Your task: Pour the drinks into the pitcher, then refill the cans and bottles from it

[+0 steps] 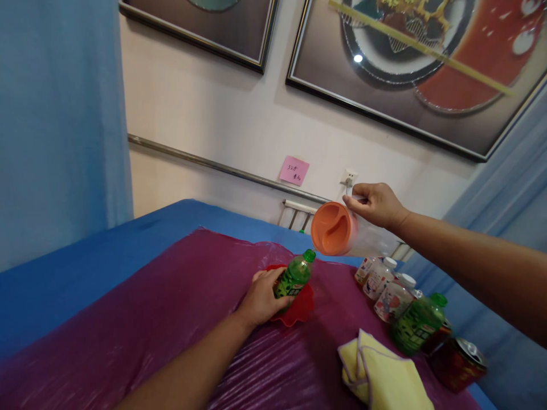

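My left hand (pixel 265 297) is wrapped round a green plastic bottle (pixel 298 274) with a green top. That bottle stands, slightly tilted in view, over a red scallop-edged dish (pixel 301 306) on the purple plastic sheet (pixel 171 319). Up and to the right, my right hand (pixel 378 205) grips the handle of a clear pitcher (pixel 368 239) with an orange lid (pixel 331 229). The pitcher is tipped over on its side, its lid facing left, above and right of the bottle's top. I cannot make out any liquid flowing between them.
At the right stand several drinks: clear bottles with white caps (pixel 391 299), another green bottle (pixel 419 324) and dark red cans (pixel 459 364). A folded yellow cloth (pixel 384 373) lies in front. Blue curtains (pixel 64 125) hang at both sides; a metal rail (pixel 213 165) runs along the wall.
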`<control>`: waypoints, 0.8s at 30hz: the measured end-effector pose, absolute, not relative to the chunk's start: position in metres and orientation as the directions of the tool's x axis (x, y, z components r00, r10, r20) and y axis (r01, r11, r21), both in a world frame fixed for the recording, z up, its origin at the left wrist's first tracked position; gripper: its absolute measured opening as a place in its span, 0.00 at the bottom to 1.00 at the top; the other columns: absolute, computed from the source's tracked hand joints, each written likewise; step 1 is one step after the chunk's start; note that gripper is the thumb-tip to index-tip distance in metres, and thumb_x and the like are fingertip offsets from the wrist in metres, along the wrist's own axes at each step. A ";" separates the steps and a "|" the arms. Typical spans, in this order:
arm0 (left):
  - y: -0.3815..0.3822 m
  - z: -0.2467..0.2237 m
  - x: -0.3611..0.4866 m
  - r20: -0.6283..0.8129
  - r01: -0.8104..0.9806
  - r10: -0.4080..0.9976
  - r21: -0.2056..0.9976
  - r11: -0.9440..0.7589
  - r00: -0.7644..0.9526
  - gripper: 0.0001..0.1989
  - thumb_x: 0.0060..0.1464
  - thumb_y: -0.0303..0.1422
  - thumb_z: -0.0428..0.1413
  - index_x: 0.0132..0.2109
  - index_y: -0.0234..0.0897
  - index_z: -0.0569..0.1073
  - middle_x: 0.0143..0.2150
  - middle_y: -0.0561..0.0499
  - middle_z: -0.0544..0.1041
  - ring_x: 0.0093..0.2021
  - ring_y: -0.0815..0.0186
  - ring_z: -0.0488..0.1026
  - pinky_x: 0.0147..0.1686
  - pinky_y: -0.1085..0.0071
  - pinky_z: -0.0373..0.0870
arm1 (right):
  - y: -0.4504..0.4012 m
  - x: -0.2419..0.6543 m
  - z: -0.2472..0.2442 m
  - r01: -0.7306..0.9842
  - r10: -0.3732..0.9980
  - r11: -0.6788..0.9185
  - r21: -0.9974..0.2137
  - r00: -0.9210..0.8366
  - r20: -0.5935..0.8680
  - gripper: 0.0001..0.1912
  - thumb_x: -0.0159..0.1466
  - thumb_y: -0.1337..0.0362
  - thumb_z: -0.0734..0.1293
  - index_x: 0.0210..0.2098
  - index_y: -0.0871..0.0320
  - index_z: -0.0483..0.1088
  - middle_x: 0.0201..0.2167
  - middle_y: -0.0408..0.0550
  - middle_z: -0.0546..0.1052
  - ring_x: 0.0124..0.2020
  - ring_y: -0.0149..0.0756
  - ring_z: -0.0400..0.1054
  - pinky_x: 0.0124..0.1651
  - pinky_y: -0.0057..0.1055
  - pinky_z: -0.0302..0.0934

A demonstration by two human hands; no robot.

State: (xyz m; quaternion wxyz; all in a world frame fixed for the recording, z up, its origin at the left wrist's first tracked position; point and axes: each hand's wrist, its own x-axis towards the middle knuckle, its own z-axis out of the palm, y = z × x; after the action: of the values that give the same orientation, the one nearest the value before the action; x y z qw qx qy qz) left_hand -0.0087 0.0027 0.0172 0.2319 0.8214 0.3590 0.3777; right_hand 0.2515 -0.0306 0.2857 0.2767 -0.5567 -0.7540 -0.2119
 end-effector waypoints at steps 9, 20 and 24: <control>0.001 0.019 -0.009 0.446 0.416 0.767 0.654 -0.631 0.462 0.34 0.46 0.35 0.69 0.61 0.42 0.72 0.60 0.46 0.78 0.59 0.49 0.74 0.63 0.53 0.60 | -0.031 0.251 0.286 0.957 0.724 0.290 0.016 -0.230 0.650 0.20 0.59 0.49 0.62 0.19 0.53 0.56 0.17 0.39 0.57 0.21 0.30 0.50 0.28 0.33 0.45; 0.002 0.016 -0.009 0.460 0.411 0.761 0.649 -0.640 0.458 0.34 0.46 0.35 0.69 0.61 0.44 0.72 0.60 0.47 0.79 0.59 0.49 0.74 0.62 0.54 0.61 | -0.034 0.247 0.289 0.957 0.724 0.288 0.016 -0.229 0.651 0.20 0.59 0.48 0.62 0.18 0.53 0.56 0.17 0.39 0.57 0.21 0.30 0.50 0.28 0.33 0.46; 0.001 0.018 -0.009 0.454 0.408 0.764 0.656 -0.635 0.458 0.34 0.46 0.35 0.69 0.61 0.44 0.72 0.60 0.46 0.78 0.60 0.50 0.73 0.63 0.54 0.60 | -0.035 0.246 0.289 0.957 0.718 0.290 0.015 -0.227 0.657 0.20 0.59 0.49 0.62 0.18 0.53 0.56 0.17 0.40 0.58 0.21 0.30 0.50 0.29 0.33 0.47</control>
State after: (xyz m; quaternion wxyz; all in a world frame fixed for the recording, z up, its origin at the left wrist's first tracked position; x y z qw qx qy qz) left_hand -0.0086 0.0014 0.0177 0.2348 0.8208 0.3572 0.3790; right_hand 0.2464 -0.0352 0.2894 0.2779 -0.5560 -0.7534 -0.2147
